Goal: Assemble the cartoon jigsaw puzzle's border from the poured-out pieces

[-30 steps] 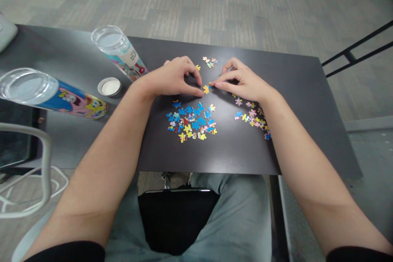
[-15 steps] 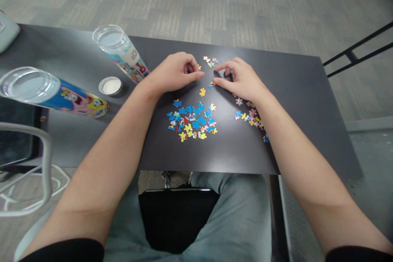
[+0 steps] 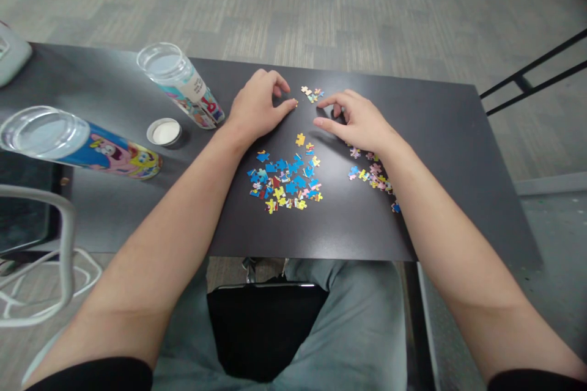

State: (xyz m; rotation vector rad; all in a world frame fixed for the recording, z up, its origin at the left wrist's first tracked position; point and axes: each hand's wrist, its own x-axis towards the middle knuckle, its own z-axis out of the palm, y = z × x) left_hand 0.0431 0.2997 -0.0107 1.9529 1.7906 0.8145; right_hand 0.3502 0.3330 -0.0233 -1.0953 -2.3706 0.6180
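My left hand (image 3: 261, 101) is over the far part of the dark table, thumb and fingers apart. A small yellow puzzle piece (image 3: 296, 103) peeks out at its thumb tip, mostly hidden. Facing it from the right, my right hand (image 3: 360, 119) has its thumb and index finger spread, with nothing between them. Beyond the fingertips lies a little cluster of puzzle pieces (image 3: 312, 95). Nearer to me are a lone orange-yellow piece (image 3: 300, 140), a blue and yellow piece (image 3: 310, 149) and a pile of mostly blue and yellow pieces (image 3: 288, 177). My right wrist partly covers pinkish pieces (image 3: 376, 177).
Two clear-topped cartoon tubes, one blue (image 3: 110, 149) and one multicoloured (image 3: 195, 95), stand on the left of the table (image 3: 454, 153). A round white lid (image 3: 164, 132) lies between them. A black-screened device (image 3: 27, 208) and a white cable (image 3: 68, 250) are at the far left.
The blue and yellow piece by my right thumb has come nearer to the pile, and the thumb is off it. My left hand has shifted slightly left and its fingers have spread.
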